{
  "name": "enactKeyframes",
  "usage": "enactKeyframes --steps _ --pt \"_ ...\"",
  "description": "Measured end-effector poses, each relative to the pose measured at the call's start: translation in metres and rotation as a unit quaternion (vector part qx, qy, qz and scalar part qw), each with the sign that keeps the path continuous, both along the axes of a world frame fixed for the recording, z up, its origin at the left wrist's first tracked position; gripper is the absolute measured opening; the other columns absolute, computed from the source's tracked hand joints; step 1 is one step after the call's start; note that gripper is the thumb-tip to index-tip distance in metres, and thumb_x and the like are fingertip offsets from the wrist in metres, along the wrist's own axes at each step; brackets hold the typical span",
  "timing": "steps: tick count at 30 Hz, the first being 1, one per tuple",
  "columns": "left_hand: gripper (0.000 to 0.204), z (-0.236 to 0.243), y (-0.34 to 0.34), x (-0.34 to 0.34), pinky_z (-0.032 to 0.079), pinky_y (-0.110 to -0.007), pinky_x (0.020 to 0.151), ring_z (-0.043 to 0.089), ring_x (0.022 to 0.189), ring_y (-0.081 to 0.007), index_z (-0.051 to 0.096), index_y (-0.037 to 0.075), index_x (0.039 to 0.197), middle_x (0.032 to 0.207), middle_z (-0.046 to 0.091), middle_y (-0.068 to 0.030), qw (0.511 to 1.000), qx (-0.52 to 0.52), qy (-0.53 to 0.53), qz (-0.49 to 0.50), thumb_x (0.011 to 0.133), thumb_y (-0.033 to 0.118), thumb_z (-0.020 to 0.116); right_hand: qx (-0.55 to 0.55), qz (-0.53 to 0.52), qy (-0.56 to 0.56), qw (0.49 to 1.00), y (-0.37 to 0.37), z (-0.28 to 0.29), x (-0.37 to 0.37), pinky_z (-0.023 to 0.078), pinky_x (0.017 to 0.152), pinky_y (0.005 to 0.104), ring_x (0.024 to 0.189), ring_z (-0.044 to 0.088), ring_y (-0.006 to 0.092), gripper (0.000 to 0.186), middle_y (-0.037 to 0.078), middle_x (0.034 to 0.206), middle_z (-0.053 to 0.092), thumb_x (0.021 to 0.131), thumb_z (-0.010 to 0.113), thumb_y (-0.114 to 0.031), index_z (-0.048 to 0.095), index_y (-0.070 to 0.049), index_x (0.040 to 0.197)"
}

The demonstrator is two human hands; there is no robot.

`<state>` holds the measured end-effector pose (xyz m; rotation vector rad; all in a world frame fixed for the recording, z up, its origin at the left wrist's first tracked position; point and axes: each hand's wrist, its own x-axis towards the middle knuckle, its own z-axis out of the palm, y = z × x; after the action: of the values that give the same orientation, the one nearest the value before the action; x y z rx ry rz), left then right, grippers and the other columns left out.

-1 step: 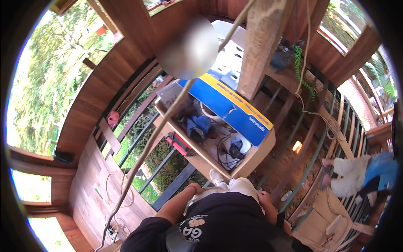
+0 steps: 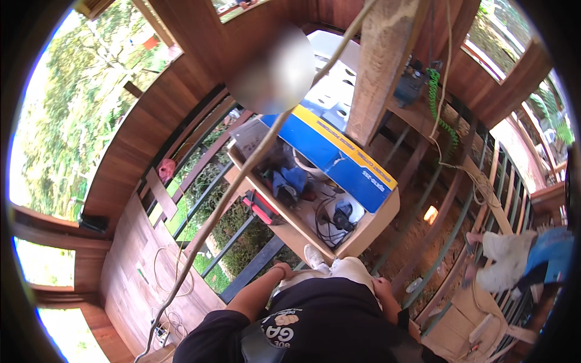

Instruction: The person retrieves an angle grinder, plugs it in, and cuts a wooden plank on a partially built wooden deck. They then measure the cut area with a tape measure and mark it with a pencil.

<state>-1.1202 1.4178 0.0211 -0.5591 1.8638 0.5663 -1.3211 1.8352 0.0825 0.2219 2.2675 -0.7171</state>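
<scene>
My left hand [image 2: 282,270] rests by my left thigh, and my right hand [image 2: 381,287] lies against the right one. Both are small in the picture, with fingers mostly hidden, and no object shows in either. Just ahead of my feet stands an open cardboard box [image 2: 365,233] with a blue and yellow flap [image 2: 339,158]. Inside it lie a blue cloth-like item [image 2: 294,179], black cables [image 2: 324,218], a dark corded tool [image 2: 344,216] and a pale round container [image 2: 305,162]. A red and black case [image 2: 260,207] sits along the box's left side.
Open floor joists [image 2: 251,260] surround the box, with ground and plants below. Wooden planks [image 2: 133,260] cover the left. A wooden post [image 2: 381,78] rises behind the box. A cable [image 2: 227,209] crosses the view. Another person [image 2: 514,260] is at right; a compressor [image 2: 411,85] stands behind.
The view has shifted very slightly, so the box and surroundings sit a little to the right. My hands stay where they were.
</scene>
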Motion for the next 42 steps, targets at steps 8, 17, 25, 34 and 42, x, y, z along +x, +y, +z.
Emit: enactKeyframes --steps 8,17,25,34,42 --pt "0.046 0.044 0.007 -0.041 0.056 -0.043 0.099 0.07 0.115 -0.0371 0.073 0.001 0.12 0.122 0.073 -0.0205 0.999 0.001 0.038 -0.01 0.076 0.014 0.067 -0.038 -0.022 0.014 0.999 0.006 -0.035 -0.007 0.055 0.081 0.0398 0.088 0.072 0.0254 0.037 0.015 0.093 0.076 0.092 0.069 -0.035 0.076 0.0 0.105" --pt "0.05 0.026 0.012 -0.077 0.048 -0.047 0.109 0.058 0.132 -0.0372 0.068 0.007 0.131 0.139 0.063 -0.0221 0.984 -0.001 0.034 0.176 0.091 0.036 0.06 0.022 0.245 -0.014 0.969 -0.04 -0.111 -0.055 0.053 0.086 0.0516 0.098 0.069 0.0436 0.034 0.025 0.098 0.072 0.089 0.065 -0.034 0.075 -0.003 0.102" --pt "0.079 -0.076 0.055 -0.102 0.042 -0.05 0.117 0.042 0.146 -0.0453 0.043 0.017 0.155 0.166 0.028 -0.0243 0.974 -0.015 -0.11 0.195 0.087 0.052 0.062 -0.169 0.355 0.015 0.919 -0.249 -0.221 -0.187 0.05 0.099 0.0494 0.118 0.062 0.043 0.038 0.023 0.123 0.068 0.093 0.067 -0.025 0.066 -0.004 0.124" --pt "0.058 -0.102 0.03 -0.091 0.048 -0.052 0.111 0.049 0.137 -0.0467 0.055 0.03 0.144 0.156 0.043 -0.0134 0.936 -0.017 -0.086 0.34 0.089 0.048 0.061 -0.013 0.411 0.493 0.766 -0.283 -0.188 -0.295 0.032 0.12 0.0548 0.148 0.037 0.0437 0.085 0.027 0.16 0.038 0.088 0.07 -0.027 0.033 -0.007 0.161" --pt "0.056 -0.108 0.001 -0.081 0.047 -0.052 0.111 0.048 0.137 -0.0479 0.059 0.027 0.141 0.154 0.046 -0.0143 0.942 0.01 -0.068 0.329 0.089 0.048 0.06 0.283 0.296 0.521 0.749 -0.304 -0.157 -0.432 0.023 0.125 0.0565 0.155 0.019 0.0445 0.082 0.028 0.167 0.019 0.09 0.072 -0.03 0.035 -0.008 0.16"
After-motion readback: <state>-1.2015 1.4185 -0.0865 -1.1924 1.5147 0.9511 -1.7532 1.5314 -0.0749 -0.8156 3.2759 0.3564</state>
